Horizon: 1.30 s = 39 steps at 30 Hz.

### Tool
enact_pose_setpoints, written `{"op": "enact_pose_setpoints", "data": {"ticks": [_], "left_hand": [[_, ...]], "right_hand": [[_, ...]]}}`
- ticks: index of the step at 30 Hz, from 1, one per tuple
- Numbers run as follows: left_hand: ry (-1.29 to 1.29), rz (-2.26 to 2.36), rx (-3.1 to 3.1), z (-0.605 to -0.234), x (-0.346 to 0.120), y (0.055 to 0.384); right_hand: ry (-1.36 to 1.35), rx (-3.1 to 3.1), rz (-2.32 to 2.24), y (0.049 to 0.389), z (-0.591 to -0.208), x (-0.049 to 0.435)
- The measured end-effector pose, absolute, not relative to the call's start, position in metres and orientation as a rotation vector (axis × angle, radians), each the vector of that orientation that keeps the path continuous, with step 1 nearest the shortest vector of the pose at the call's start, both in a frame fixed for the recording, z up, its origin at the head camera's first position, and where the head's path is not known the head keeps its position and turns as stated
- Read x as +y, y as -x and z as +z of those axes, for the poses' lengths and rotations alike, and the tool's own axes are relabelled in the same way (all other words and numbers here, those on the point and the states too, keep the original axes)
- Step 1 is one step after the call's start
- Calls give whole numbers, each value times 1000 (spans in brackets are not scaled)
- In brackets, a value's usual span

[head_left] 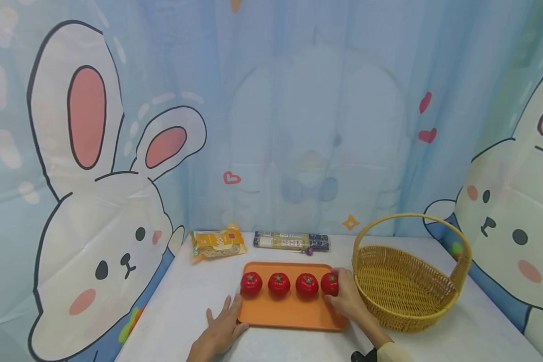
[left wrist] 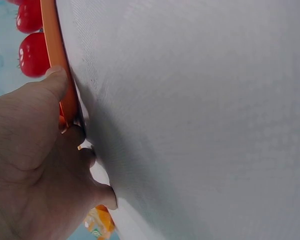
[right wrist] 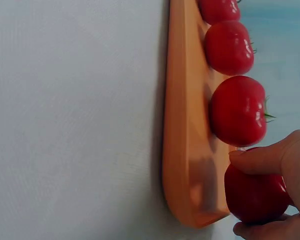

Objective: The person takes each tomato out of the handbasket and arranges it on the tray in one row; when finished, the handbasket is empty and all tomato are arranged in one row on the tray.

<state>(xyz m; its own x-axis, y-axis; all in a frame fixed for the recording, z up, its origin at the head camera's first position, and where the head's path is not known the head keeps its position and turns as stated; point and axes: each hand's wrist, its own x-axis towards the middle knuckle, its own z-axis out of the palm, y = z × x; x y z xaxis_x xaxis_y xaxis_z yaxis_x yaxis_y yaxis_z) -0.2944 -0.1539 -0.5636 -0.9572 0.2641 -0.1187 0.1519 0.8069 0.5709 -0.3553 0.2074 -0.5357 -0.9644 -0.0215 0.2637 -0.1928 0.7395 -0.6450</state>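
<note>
An orange tray [head_left: 289,318] bears a row of several red tomatoes [head_left: 279,285] with green tops. At the row's right end, my right hand [head_left: 346,296] grips the last tomato [head_left: 329,284] between thumb and fingers. The right wrist view shows this tomato [right wrist: 255,196] at the tray's rounded end, beside its neighbour [right wrist: 238,111]. Spread fingers of my left hand [head_left: 223,324] lie at the tray's left front corner. Up close in the left wrist view, the left thumb touches the tray's rim [left wrist: 54,42], and other fingertips rest against the white tabletop.
To the right of the tray stands a woven basket [head_left: 400,286] with a tall arched handle. Behind the tray lie a yellow food packet [head_left: 218,243] and a long dark-blue and yellow packet [head_left: 291,241], with a small purple item [head_left: 308,251] before it. A rabbit-print curtain [head_left: 317,125] hangs behind.
</note>
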Motion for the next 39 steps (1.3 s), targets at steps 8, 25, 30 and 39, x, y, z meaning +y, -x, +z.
{"op": "enact_pose_setpoints", "data": {"ticks": [8,25,30,39], "left_hand": [[-287,859,2789,-561,-151,294],[-278,845,2781,-562,-151,296],[-272,845,2760,-558,-150,293],[-270,860,2748,-552,-151,293]], "right_hand": [[-99,-2735,1040,363,-545,204],[-42,-2728,1039,365,-552,201],[-83,-2744,1012,359,-551,203],[-208,-2700,975,345,-531,206]]}}
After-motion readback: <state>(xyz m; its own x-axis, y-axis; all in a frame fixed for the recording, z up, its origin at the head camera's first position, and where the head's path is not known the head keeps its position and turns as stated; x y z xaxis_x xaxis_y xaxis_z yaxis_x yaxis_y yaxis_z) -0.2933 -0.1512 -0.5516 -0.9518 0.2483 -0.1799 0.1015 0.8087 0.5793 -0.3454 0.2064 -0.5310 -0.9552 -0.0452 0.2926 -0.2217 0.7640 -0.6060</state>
